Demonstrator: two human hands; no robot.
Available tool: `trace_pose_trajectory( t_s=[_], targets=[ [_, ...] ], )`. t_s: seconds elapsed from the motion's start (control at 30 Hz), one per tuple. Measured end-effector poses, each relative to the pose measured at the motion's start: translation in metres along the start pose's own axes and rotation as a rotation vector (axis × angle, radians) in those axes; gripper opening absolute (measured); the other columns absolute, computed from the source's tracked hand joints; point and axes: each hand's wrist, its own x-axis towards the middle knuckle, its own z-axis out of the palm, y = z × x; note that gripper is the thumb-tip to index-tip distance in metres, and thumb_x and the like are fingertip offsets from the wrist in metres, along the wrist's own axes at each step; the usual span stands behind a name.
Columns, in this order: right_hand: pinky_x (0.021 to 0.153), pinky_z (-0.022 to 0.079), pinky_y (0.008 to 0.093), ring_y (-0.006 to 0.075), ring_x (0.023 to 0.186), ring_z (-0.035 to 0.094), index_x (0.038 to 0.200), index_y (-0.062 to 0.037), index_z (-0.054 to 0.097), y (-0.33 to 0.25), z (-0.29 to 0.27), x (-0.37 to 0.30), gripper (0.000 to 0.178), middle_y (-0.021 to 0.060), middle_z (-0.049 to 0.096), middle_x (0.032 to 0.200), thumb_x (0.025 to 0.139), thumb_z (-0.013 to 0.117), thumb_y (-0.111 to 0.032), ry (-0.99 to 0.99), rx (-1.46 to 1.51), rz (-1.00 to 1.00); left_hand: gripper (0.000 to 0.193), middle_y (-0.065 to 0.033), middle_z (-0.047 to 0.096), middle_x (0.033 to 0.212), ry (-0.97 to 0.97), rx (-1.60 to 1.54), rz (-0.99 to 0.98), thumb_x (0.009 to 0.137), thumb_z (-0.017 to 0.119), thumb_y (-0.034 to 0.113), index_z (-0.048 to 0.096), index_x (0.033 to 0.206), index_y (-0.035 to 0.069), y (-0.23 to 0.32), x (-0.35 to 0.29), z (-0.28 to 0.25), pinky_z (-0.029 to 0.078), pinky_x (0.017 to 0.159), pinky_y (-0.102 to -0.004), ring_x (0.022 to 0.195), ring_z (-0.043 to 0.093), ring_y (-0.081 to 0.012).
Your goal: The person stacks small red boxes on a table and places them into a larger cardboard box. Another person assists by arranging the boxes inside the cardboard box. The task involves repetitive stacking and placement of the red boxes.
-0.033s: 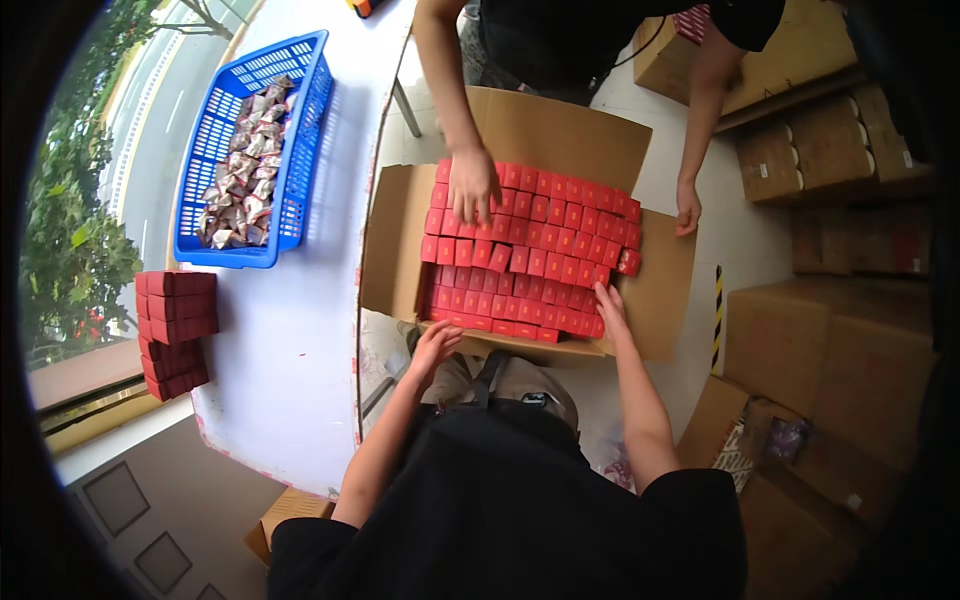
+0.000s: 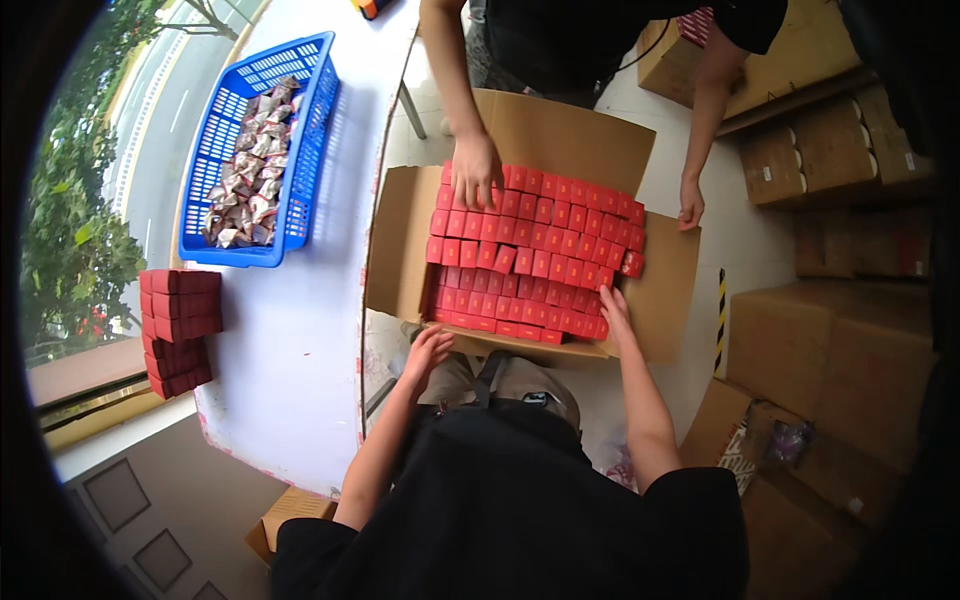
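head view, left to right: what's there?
Stack of red boxes → blue basket of wrapped sachets → white table → open carton filled with small red boxes → closed brown cartons.

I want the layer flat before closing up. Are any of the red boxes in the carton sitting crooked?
Yes. In the carton, a few small red boxes near the middle and at the right end are tilted out of line. The left hand and right hand rest at the near edge.

Bright daylight from the left; sharp centre, dark fisheye-warped rim.
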Motion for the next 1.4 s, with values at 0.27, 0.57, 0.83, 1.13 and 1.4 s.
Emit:
trace_pose_trajectory(
  t_s=[0.27, 0.57, 0.83, 1.13, 1.4],
  targets=[
    [0.052, 0.042, 0.0195, 0.0069, 0.062, 0.053, 0.094, -0.0106, 0.053, 0.031, 0.001, -0.029, 0.04, -0.0002, 0.057, 0.071, 0.076, 0.059, -0.045, -0.035, -0.348, 0.112, 0.036, -0.0098, 0.053, 0.113, 0.35, -0.302, 0.126, 0.088, 0.039, 0.023, 0.037, 0.121, 0.009, -0.038, -0.077, -0.104, 0.042, 0.081, -0.0305, 0.102, 0.052, -0.0182],
    [0.056, 0.048, 0.0263, 0.0125, 0.064, 0.057, 0.092, -0.0047, 0.053, -0.003, 0.135, -0.03, 0.015, 0.0068, 0.06, 0.078, 0.082, 0.052, -0.016, -0.124, -0.122, 0.051, 0.034, -0.0103, 0.056, 0.107, 0.389, 0.181, 0.342, 0.086, 0.045, 0.018, 0.041, 0.118, 0.007, -0.057, -0.071, -0.131, 0.042, 0.08, -0.0309, 0.101, 0.053, -0.0198],
    [0.082, 0.038, 0.0326, 0.0214, 0.091, 0.048, 0.101, 0.0005, 0.047, 0.003, 0.041, 0.015, 0.046, 0.0106, 0.052, 0.096, 0.074, 0.064, -0.032, 0.689, -0.287, -0.318, 0.048, -0.0177, 0.05, 0.114, -0.147, 0.637, 0.474, 0.081, 0.052, 0.022, 0.039, 0.122, 0.002, 0.035, 0.015, 0.032, 0.04, 0.086, -0.0326, 0.102, 0.051, -0.0262],
    [0.101, 0.013, 0.0433, 0.0246, 0.127, 0.018, 0.13, -0.0119, 0.029, 0.015, -0.003, 0.026, 0.078, 0.005, 0.028, 0.135, 0.07, 0.063, -0.049, -0.03, -0.031, 0.164, 0.06, -0.0195, 0.034, 0.126, 0.175, 0.054, 0.361, 0.078, 0.054, 0.017, 0.025, 0.128, -0.001, -0.014, 0.113, 0.166, 0.029, 0.096, -0.0341, 0.117, 0.035, -0.0273],
    [0.1, 0.017, 0.0462, 0.0225, 0.125, 0.024, 0.129, -0.0109, 0.029, 0.017, 0.013, 0.03, 0.073, 0.0055, 0.032, 0.132, 0.073, 0.063, -0.044, -0.127, -0.069, 0.107, 0.046, -0.0045, 0.041, 0.123, 0.167, -0.449, 0.18, 0.087, 0.047, 0.022, 0.023, 0.126, 0.014, 0.004, 0.097, 0.189, 0.037, 0.08, -0.0279, 0.103, 0.043, -0.0138]
  ],
)
